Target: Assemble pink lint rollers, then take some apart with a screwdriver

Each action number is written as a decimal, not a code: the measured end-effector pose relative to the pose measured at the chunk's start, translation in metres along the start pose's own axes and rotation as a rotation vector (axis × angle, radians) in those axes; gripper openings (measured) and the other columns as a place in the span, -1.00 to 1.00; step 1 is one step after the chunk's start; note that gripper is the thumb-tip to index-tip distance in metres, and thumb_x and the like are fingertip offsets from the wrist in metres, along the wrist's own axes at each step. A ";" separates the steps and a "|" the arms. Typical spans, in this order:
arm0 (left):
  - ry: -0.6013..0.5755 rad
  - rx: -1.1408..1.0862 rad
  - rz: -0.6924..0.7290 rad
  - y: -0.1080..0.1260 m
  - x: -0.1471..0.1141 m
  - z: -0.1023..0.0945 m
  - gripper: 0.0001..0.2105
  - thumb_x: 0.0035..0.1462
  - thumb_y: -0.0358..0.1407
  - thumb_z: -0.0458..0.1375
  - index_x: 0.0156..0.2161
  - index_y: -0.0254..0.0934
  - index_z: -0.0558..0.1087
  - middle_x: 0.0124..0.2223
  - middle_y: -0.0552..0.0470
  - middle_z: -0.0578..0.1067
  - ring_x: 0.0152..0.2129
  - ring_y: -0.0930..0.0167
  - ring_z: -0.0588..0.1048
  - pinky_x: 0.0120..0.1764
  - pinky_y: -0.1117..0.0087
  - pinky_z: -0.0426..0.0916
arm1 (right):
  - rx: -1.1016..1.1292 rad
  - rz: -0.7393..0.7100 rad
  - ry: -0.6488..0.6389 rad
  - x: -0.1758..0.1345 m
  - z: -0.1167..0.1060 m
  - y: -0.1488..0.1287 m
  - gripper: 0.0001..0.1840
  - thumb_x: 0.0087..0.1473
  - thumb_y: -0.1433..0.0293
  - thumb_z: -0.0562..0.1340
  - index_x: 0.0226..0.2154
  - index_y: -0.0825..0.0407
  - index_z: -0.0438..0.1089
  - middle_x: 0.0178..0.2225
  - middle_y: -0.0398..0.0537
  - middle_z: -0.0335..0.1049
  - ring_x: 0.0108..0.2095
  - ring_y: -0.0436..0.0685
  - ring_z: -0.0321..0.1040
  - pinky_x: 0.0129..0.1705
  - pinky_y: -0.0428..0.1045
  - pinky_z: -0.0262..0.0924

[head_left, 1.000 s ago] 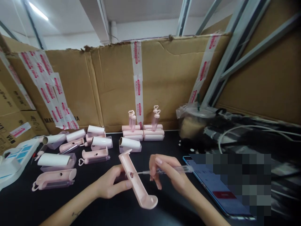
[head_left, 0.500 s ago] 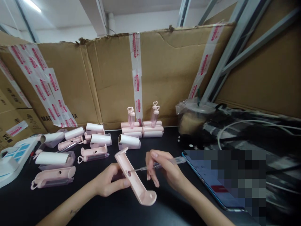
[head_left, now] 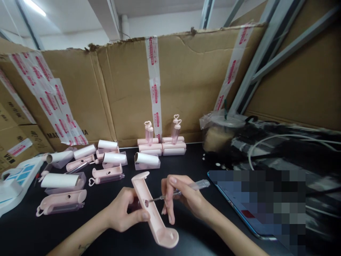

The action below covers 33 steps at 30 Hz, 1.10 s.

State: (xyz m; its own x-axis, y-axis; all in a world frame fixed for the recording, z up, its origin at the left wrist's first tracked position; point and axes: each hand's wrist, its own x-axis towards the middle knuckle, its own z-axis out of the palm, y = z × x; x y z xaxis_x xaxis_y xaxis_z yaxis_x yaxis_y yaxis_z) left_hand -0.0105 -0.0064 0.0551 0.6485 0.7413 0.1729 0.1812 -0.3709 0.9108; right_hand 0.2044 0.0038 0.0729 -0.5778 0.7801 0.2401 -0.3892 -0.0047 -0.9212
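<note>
My left hand [head_left: 122, 209] is closed round the middle of a pale pink plastic holder [head_left: 159, 224], a long trough with rounded ends and a hole halfway along. The trough's open side faces me, tilted. Between the fingers of my right hand [head_left: 188, 197] lies a slim screwdriver with a clear handle [head_left: 201, 184]. Its thin shaft points left, with the tip at the hole; how deep it reaches I cannot tell. Part of the handle is hidden by my fingers. Left of my hands lie similar pink holders [head_left: 77, 196] with clear tubes alongside.
White paper rolls [head_left: 60, 180] in clear trays lie at the left, beside a white-and-blue device [head_left: 20, 183]. Pink pieces with heart-shaped loops [head_left: 149, 135] stand against the cardboard wall [head_left: 128, 89]. A phone [head_left: 239, 213], lidded drink cup [head_left: 220, 135] and cables [head_left: 252, 149] occupy the right.
The pink holder has moved slightly down and turned a little more upright. My right hand has shifted slightly with the screwdriver, whose tip remains at the hole.
</note>
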 end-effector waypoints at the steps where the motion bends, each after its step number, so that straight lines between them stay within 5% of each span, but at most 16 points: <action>1: -0.001 -0.001 0.000 0.001 0.000 0.000 -0.68 0.00 -0.06 0.13 -0.36 -0.33 0.31 -0.45 0.05 0.30 -0.55 0.48 0.27 -0.49 0.51 0.20 | 0.015 -0.005 0.004 0.000 0.001 0.002 -0.56 0.14 0.22 0.05 -0.59 0.17 0.32 -0.59 -0.15 0.28 -0.69 0.05 0.39 -0.52 0.00 0.34; 13: 0.045 -0.271 0.014 -0.004 0.005 0.003 -0.67 -0.04 -0.09 0.18 -0.38 -0.34 0.25 -0.46 0.06 0.26 -0.53 0.50 0.23 -0.47 0.50 0.17 | 0.120 -0.092 0.084 0.003 0.007 0.016 -0.60 0.17 0.27 0.05 -0.58 0.16 0.29 -0.60 -0.14 0.31 -0.70 0.03 0.39 -0.64 -0.12 0.24; 26: 0.068 -0.296 -0.019 -0.005 0.008 0.004 -0.65 -0.08 -0.08 0.21 -0.41 -0.36 0.28 -0.48 0.07 0.27 -0.55 0.52 0.23 -0.50 0.53 0.15 | 0.178 -0.079 0.108 0.005 0.005 0.024 -0.60 0.18 0.29 0.04 -0.59 0.15 0.28 -0.64 -0.16 0.29 -0.67 0.06 0.41 -0.70 -0.16 0.17; 33: 0.030 -0.196 -0.056 -0.004 0.007 0.003 -0.65 -0.05 -0.06 0.18 -0.38 -0.37 0.31 -0.47 0.06 0.26 -0.53 0.50 0.23 -0.47 0.50 0.16 | -0.026 -0.126 0.071 0.002 0.001 0.020 -0.58 0.16 0.26 0.06 -0.58 0.19 0.31 -0.56 -0.11 0.29 -0.68 0.02 0.39 -0.70 -0.15 0.19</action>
State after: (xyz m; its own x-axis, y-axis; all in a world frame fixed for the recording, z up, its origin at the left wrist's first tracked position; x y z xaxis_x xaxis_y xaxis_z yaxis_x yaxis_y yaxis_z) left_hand -0.0042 -0.0010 0.0518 0.6183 0.7755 0.1280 0.0671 -0.2144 0.9744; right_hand 0.1948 0.0046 0.0555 -0.4730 0.8157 0.3330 -0.4361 0.1116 -0.8929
